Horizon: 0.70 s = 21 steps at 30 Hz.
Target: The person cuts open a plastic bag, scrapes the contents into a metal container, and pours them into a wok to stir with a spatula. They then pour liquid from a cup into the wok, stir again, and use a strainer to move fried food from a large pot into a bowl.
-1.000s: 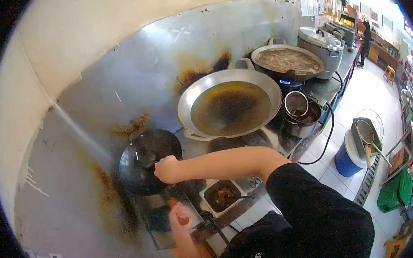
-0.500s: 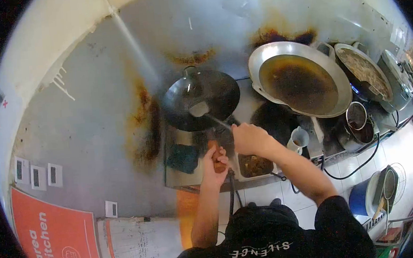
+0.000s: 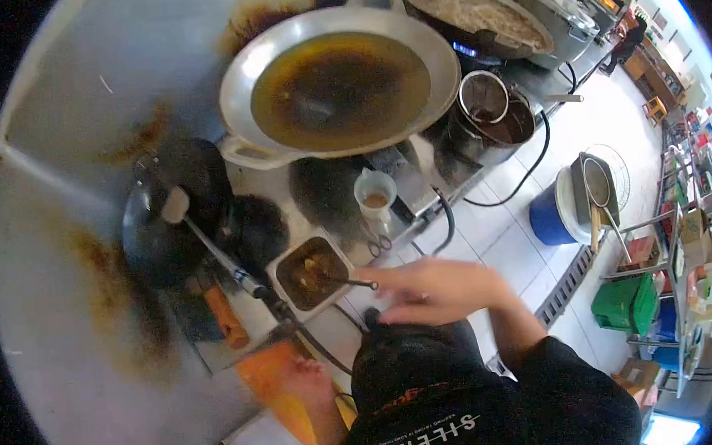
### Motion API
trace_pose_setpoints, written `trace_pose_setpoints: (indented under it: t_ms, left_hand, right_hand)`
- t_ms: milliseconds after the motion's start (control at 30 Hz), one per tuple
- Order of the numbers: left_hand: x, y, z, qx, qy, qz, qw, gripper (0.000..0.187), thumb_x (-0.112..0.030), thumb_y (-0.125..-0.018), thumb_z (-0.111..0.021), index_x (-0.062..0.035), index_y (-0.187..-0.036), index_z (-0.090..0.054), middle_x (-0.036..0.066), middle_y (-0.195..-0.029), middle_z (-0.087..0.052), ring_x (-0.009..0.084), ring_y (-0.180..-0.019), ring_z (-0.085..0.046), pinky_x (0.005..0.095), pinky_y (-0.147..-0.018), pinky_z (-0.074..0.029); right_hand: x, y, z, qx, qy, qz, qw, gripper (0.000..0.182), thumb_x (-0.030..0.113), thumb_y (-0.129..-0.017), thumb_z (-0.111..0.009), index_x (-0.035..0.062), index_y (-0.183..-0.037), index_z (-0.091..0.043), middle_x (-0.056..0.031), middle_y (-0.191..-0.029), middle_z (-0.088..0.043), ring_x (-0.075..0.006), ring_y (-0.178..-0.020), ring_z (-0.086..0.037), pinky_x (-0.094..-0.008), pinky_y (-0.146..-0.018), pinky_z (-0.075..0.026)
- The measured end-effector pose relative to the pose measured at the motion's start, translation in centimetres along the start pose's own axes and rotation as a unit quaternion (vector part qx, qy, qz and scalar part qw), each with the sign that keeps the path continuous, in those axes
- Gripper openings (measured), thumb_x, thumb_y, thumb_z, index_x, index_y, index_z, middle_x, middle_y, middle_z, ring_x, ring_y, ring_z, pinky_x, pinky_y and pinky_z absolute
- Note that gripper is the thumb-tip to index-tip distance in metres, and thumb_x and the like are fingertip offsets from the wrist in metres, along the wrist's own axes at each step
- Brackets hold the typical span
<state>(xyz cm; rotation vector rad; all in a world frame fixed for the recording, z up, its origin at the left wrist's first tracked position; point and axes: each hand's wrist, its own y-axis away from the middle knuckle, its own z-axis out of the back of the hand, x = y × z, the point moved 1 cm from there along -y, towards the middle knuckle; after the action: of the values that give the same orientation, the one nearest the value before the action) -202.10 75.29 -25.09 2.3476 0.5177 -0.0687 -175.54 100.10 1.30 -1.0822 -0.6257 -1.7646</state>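
My right hand [image 3: 446, 289] is beside the handle end of a ladle or spoon [image 3: 351, 283], its fingers stretched and apart. That utensil stands in a square metal pan [image 3: 274, 275] of dark sauce with pieces in it. My left hand [image 3: 304, 381], blurred, is low by an orange panel, away from the wok. A black wok [image 3: 158, 247] sits at the left with its wooden handle [image 3: 226, 318] free. A spatula [image 3: 210, 244] leans in the wok, its blade inside and its long handle reaching out over the counter; no hand is on it.
A wide pan of dark oil [image 3: 239, 107] stands behind. A measuring jug [image 3: 375, 190] and scissors [image 3: 379, 244] lie near the counter edge. A strainer [image 3: 484, 96] rests on a pot. Blue bucket [image 3: 547, 215] and green bin [image 3: 624, 304] stand right. Far off is a person [image 3: 629, 43].
My right hand has let go of the spatula and moved right to the metal pan. My left hand has released the wok handle and dropped back. The view has turned right.
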Motion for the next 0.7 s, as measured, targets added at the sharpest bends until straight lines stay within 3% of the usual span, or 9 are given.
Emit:
trace_pose_setpoints:
  t_ms: [100,233,300,367,433,500,567,633,700]
  left_hand:
    - [1.7,1.5,7.8,-0.101,-0.103,-0.014,0.989,0.04,-0.054,-0.091,-0.049,-0.0171,-0.09,-0.065,-0.001,-0.078,-0.065,0.0175,-0.06,-0.056,0.0322,-0.054,-0.05]
    - [5.9,1.6,16.9,-0.28,-0.19,0.009,0.941,0.04,-0.057,-0.09,-0.049,-0.0188,-0.092,-0.061,-0.006,-0.072,-0.059,0.0154,-0.054,-0.05,0.0315,-0.052,-0.048]
    - [8.5,2.4,22.0,-0.325,-0.203,0.032,0.923,0.036,-0.053,-0.09,-0.051,-0.018,-0.096,-0.061,-0.005,-0.077,-0.059,0.0157,-0.06,-0.051,0.0323,-0.056,-0.048]
    - [11.3,4.0,27.7,-0.337,-0.222,0.042,0.914,0.034,-0.049,-0.09,-0.053,-0.0171,-0.1,-0.06,-0.004,-0.082,-0.059,0.0159,-0.065,-0.052,0.0332,-0.06,-0.048]
    - [15.1,6.1,31.9,-0.334,-0.238,0.054,0.911,0.032,-0.045,-0.09,-0.055,-0.0163,-0.103,-0.06,-0.003,-0.087,-0.06,0.0162,-0.071,-0.053,0.034,-0.065,-0.048]
    - [19.2,7.7,34.4,-0.323,-0.252,0.063,0.91,0.031,-0.041,-0.09,-0.057,-0.0155,-0.107,-0.059,-0.002,-0.092,-0.06,0.0164,-0.076,-0.053,0.0348,-0.069,-0.048]
    - [23.4,9.0,35.0,-0.309,-0.269,0.071,0.91,0.031,-0.038,-0.09,-0.059,-0.0147,-0.111,-0.058,-0.001,-0.097,-0.061,0.0167,-0.082,-0.054,0.0357,-0.074,-0.048]
    - [27.9,9.0,34.5,-0.287,-0.283,0.072,0.912,0.032,-0.034,-0.09,-0.061,-0.0139,-0.114,-0.058,-0.001,-0.102,-0.061,0.017,-0.087,-0.055,0.0365,-0.078,-0.048]
    - [32.1,7.9,32.8,-0.263,-0.289,0.057,0.919,0.033,-0.03,-0.09,-0.063,-0.0131,-0.118,-0.057,0.0,-0.107,-0.061,0.0172,-0.092,-0.056,0.0374,-0.083,-0.049]
  right_hand:
    - [-5.3,8.7,3.8,-0.056,-0.002,-0.182,0.982,0.04,0.028,-0.093,-0.062,0.0004,-0.121,-0.058,-0.0174,-0.086,-0.071,-0.027,-0.078,-0.07,-0.036,-0.07,-0.054]
    - [-15.3,21.8,11.3,-0.083,0.102,-0.45,0.883,0.025,0.021,-0.092,-0.06,-0.003,-0.093,-0.065,-0.011,-0.07,-0.068,-0.0183,-0.062,-0.067,-0.0303,-0.057,-0.053]
    - [-21.1,27.0,17.2,-0.092,0.134,-0.504,0.848,0.027,0.022,-0.092,-0.059,-0.0032,-0.086,-0.065,-0.0096,-0.066,-0.065,-0.0158,-0.059,-0.065,-0.0289,-0.052,-0.051]
    - [-25.5,29.8,22.2,-0.207,0.133,-0.525,0.814,0.031,0.03,-0.091,-0.061,-0.001,-0.087,-0.065,-0.01,-0.061,-0.063,-0.0154,-0.054,-0.063,-0.033,-0.055,-0.052]
    - [-30.1,32.1,27.0,-0.262,0.159,-0.546,0.78,0.026,0.026,-0.091,-0.059,0.0006,-0.088,-0.065,-0.0122,-0.067,-0.065,-0.0233,-0.062,-0.066,-0.0369,-0.062,-0.054]
    - [-31.0,32.9,31.4,-0.222,0.443,-0.408,0.767,0.024,0.024,-0.089,-0.058,0.0013,-0.095,-0.065,-0.0148,-0.073,-0.067,-0.0327,-0.071,-0.066,-0.041,-0.069,-0.053]
    - [-29.6,30.7,35.2,-0.424,0.417,-0.315,0.74,0.021,0.022,-0.084,-0.065,0.003,-0.092,-0.065,-0.0159,-0.076,-0.067,-0.0334,-0.074,-0.066,-0.0395,-0.069,-0.051]
    - [-26.9,27.8,39.3,-0.454,0.591,-0.098,0.659,0.031,0.032,-0.084,-0.066,0.002,-0.092,-0.066,-0.0195,-0.086,-0.066,-0.0344,-0.085,-0.064,-0.0419,-0.074,-0.05]
    - [-27.6,25.4,42.6,-0.375,0.657,-0.134,0.64,0.047,0.047,-0.083,-0.066,0.0007,-0.091,-0.067,-0.0224,-0.095,-0.065,-0.0344,-0.096,-0.061,-0.0428,-0.08,-0.048]
